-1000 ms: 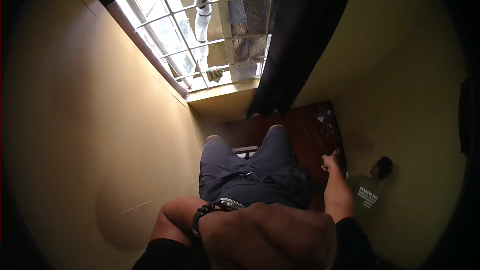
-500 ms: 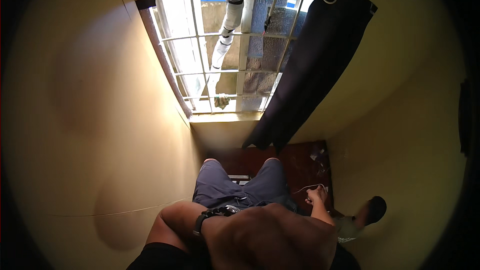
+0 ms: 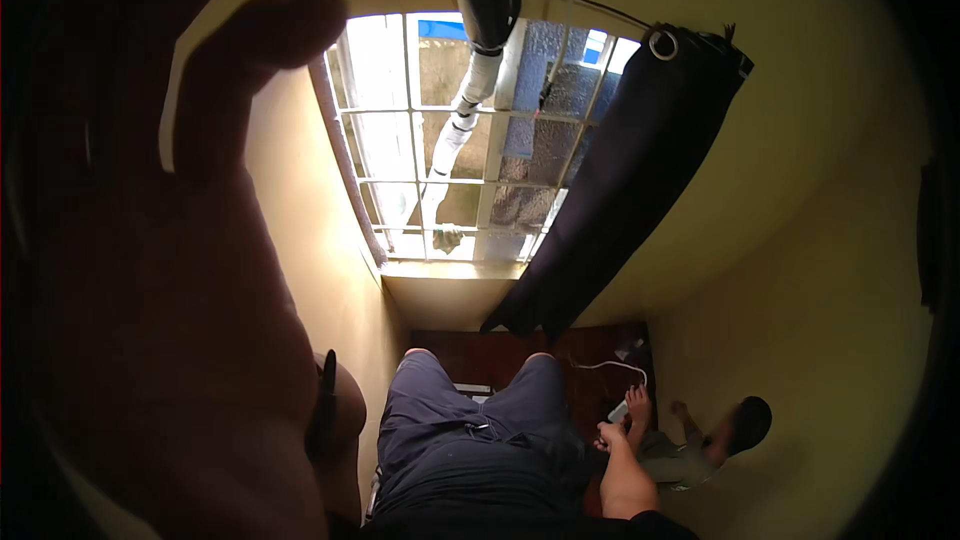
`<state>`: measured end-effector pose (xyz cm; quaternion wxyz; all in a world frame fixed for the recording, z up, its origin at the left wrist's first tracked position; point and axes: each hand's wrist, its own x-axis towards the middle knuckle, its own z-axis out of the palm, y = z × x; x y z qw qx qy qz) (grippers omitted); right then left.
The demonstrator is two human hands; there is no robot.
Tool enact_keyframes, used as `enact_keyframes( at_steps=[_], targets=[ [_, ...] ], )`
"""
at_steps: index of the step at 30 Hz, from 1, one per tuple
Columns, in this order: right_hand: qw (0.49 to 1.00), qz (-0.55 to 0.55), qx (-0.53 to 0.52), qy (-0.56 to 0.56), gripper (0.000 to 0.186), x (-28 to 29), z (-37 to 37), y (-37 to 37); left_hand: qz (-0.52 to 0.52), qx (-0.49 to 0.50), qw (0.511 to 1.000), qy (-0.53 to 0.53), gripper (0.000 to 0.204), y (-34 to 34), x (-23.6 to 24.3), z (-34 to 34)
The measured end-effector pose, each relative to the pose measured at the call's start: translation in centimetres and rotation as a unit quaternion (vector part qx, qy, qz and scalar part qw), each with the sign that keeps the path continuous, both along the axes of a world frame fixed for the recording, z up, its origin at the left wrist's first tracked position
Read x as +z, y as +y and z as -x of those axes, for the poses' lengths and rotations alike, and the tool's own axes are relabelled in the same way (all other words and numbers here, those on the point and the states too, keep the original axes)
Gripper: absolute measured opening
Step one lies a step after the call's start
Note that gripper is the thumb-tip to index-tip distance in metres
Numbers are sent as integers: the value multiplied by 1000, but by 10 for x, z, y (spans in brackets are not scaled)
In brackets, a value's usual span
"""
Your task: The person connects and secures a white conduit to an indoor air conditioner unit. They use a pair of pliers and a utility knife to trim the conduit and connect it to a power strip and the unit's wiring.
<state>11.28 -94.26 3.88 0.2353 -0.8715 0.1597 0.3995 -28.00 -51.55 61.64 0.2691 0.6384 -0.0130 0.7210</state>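
My left hand [image 3: 200,270] is raised very close to the camera, dark and large along the left side. Its thumb curves apart from the other fingers, which run out of the picture, and I see nothing held. A dark band [image 3: 328,400] shows near its wrist. At the lower right, my right hand [image 3: 610,435] is closed, its fingers bent against the end of a small white box-shaped piece [image 3: 619,411]. What it pinches is too small to name. Another person's hand [image 3: 638,402] is beside that piece. A white cord [image 3: 610,364] runs from there across the floor.
The other person [image 3: 690,455] is low by the right wall. My legs in grey shorts [image 3: 440,410] are in the middle. Ahead stand a barred window [image 3: 480,180], a white-wrapped pipe [image 3: 460,130] and a dark curtain [image 3: 620,190]. The floor [image 3: 590,345] is dark red.
My left arm has risen from across my lap to near the camera. My right hand has moved down and slightly left. The white piece and the other person's hand now show.
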Motion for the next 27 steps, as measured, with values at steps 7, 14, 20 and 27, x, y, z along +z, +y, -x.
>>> enact_keyframes(
  at_steps=[7,14,20,27],
  targets=[
    [998,-55,-35,-15,87,-23,-1,-1,-27,162,986,17,49,16,24,22],
    [987,-159,11,-27,93,-69,-50,19,-33,228,973,19,46,44,34,20],
    [998,12,-10,57,96,-22,2,11,-24,300,950,79,43,29,53,13],
    [996,-43,75,-14,85,-1,11,7,14,328,929,170,40,70,30,-33]
  ],
)
